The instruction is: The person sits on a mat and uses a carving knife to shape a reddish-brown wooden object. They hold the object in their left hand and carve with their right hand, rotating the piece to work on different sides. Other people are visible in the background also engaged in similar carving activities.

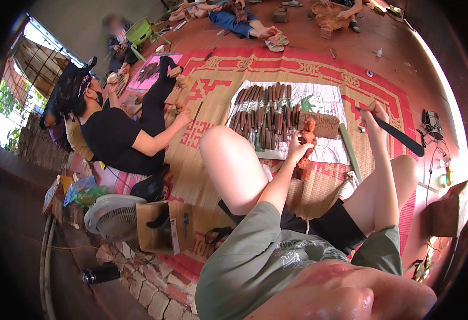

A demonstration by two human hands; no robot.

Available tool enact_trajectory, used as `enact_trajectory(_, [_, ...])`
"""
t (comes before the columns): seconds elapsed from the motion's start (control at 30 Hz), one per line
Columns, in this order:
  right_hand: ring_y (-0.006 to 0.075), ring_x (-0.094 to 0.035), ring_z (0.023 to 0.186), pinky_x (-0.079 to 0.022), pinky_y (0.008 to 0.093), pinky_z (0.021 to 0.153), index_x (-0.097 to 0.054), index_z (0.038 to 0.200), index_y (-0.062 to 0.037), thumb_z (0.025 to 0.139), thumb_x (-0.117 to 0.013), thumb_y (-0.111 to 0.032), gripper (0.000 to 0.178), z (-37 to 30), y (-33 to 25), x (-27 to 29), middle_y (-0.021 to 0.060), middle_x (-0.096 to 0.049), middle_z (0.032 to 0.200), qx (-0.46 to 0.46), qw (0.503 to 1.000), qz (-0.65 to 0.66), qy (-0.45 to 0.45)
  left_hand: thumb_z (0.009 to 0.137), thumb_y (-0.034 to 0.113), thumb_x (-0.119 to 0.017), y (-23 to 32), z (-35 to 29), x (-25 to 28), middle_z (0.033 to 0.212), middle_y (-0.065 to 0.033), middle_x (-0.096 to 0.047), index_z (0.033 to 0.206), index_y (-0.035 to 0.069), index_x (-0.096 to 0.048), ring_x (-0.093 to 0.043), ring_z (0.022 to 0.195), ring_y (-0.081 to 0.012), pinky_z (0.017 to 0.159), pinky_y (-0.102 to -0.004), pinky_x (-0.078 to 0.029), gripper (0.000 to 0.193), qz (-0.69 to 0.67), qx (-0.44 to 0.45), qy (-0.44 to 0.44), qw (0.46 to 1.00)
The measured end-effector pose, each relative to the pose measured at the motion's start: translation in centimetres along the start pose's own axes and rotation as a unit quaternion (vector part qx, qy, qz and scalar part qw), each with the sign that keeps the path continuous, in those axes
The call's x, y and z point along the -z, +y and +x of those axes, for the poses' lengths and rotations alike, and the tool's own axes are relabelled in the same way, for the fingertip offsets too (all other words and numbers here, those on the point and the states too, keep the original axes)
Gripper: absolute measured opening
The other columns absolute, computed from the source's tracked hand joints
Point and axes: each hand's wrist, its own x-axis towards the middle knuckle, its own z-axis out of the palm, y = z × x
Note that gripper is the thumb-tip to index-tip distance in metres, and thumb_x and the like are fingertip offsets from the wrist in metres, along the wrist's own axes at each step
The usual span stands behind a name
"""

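My left hand [299, 149] is closed around a carved reddish-brown wooden figurine [308, 127], which stands upright between my bent knees. Off to the right, my raised right hand [374, 114] grips a long, flat black tool [403, 138]. Its broad end slants down to the right and a thin tip pokes out left of the fingers; its exact kind is unclear. Past the figurine, many wooden-handled carving tools [266, 109] lie in rows on a white printed cloth [330, 93]. A brown block with a carved-looking surface [319, 126] rests behind the figurine.
A green strip [349, 152] lies along the cloth's right edge on the patterned mat [207, 101]. To my left sit a co-worker in black [122, 128], a fan [112, 216] and a cardboard box [164, 226]. Cables and a small device [432, 124] lie at right; other people sit farther back.
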Motion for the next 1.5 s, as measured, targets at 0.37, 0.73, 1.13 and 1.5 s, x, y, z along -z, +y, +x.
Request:
enact_trajectory(0.37, [0.0108,-0.055,0.058,-0.041,0.0225,0.051,-0.054,0.076,-0.0053,0.077,-0.057,-0.007,0.003,1.9,21.5,-7.7,0.0044,-0.058,0.066,-0.192,0.953,0.216,0.093,0.053,0.018,-0.077,3.4,-1.1,-0.3,0.113,-0.0146,-0.054,0.122,0.007,-0.037,-0.054,0.105,-0.0283,0.091,-0.0335,-0.041,0.081,0.028,0.013,-0.156,0.987])
enact_trajectory(0.73, [0.0086,-0.049,0.052,-0.037,0.0206,0.046,-0.053,0.073,-0.0056,0.079,-0.058,-0.006,0.007,0.2,16.8,-9.2,0.0045,-0.056,0.063,-0.286,0.935,0.199,-0.064,0.063,0.026,-0.077,7.8,-1.3,0.2,0.095,-0.0133,-0.063,0.105,0.003,-0.052,-0.062,0.089,-0.024,0.08,-0.0323,-0.048,0.055,0.057,-0.067,-0.089,0.992])
enact_trajectory(1.13, [0.0069,-0.05,0.054,-0.038,0.0202,0.048,-0.058,0.077,-0.0036,0.077,-0.059,-0.006,0.002,10.9,-3.0,8.5,0.0006,-0.055,0.064,0.053,0.976,-0.171,-0.126,0.06,0.014,-0.061,9.6,-1.3,0.3,0.068,-0.012,-0.06,0.076,0.008,-0.056,-0.06,0.071,-0.0306,0.061,-0.0404,-0.046,0.017,0.229,-0.108,-0.02,0.967])
enact_trajectory(1.5, [0.0082,-0.051,0.061,-0.038,0.0188,0.054,-0.051,0.078,-0.0053,0.082,-0.054,-0.002,0.006,-1.3,4.1,3.5,0.003,-0.054,0.07,-0.15,0.983,0.102,0.019,0.061,0.028,-0.064,9.3,-0.3,-0.7,0.079,-0.0131,-0.058,0.074,0.009,-0.057,-0.058,0.075,-0.0326,0.064,-0.0439,-0.047,0.025,0.386,-0.111,0.013,0.916])
